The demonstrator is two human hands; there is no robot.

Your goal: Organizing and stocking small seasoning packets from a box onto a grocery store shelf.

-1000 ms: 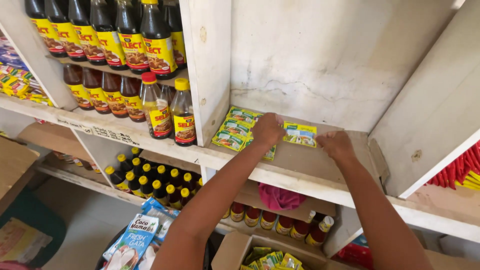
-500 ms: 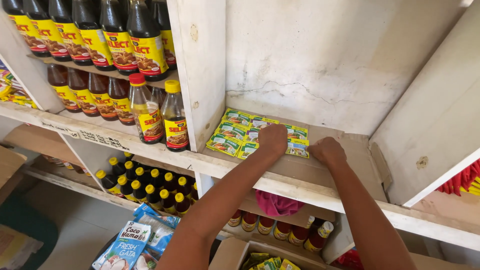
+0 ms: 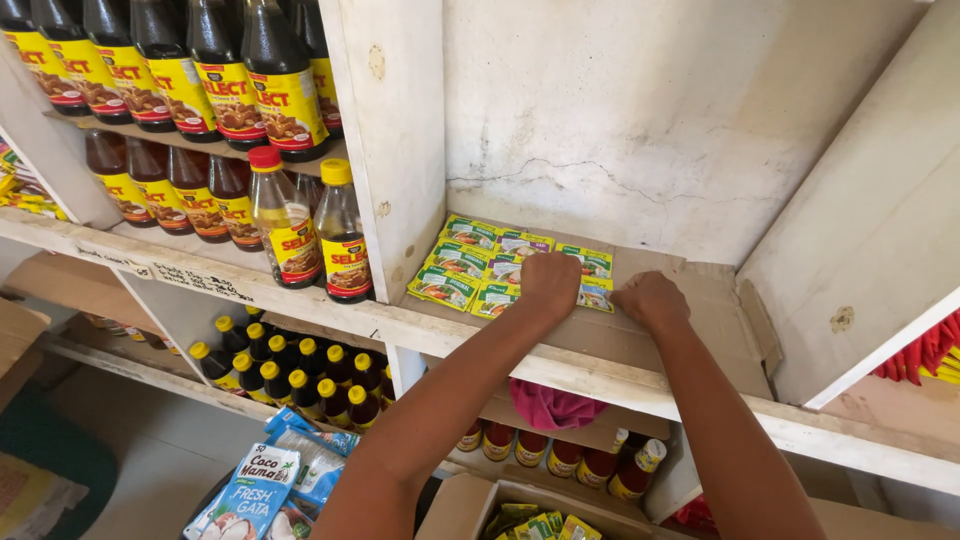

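Press flat: left hand [image 3: 550, 283] curled on the green sachets [image 3: 470, 262], right hand [image 3: 652, 300] fisted, empty, steadying the cardboard liner [image 3: 700, 330].

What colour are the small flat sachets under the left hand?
Green and yellow sachets, lying under the left hand; head view shows them best.

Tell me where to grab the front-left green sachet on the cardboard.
Pinch the front-left sachet by its near edge, coming from the open shelf front. It lies flat on the cardboard, other sachets crowd it behind and to the right, and a white upright stands close on its left.
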